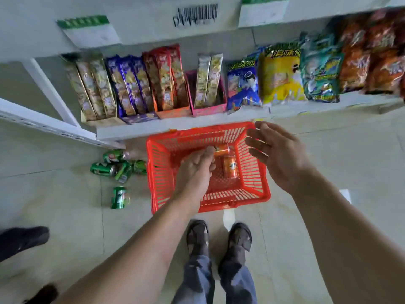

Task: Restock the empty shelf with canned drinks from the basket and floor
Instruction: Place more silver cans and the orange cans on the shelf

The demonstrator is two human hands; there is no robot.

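Hands over a red basket [153, 172] on the floor [65, 216], below a snack shelf [175, 128].
Left hand [195, 170] reaches into the basket, fingers closed on an orange can [221, 149]; a second orange can [230, 166] lies just beside it. Right hand [276, 154] hovers open and empty above the basket's right rim. Green cans [118, 166] lie scattered on the floor left of the basket.

Glossy metal cans [119, 197] gleam on smooth, pale floor tiles [65, 205]; the red basket [258, 194] is slatted shiny plastic, snack bags [282, 77] crinkly foil, shelf [140, 130] matt white.
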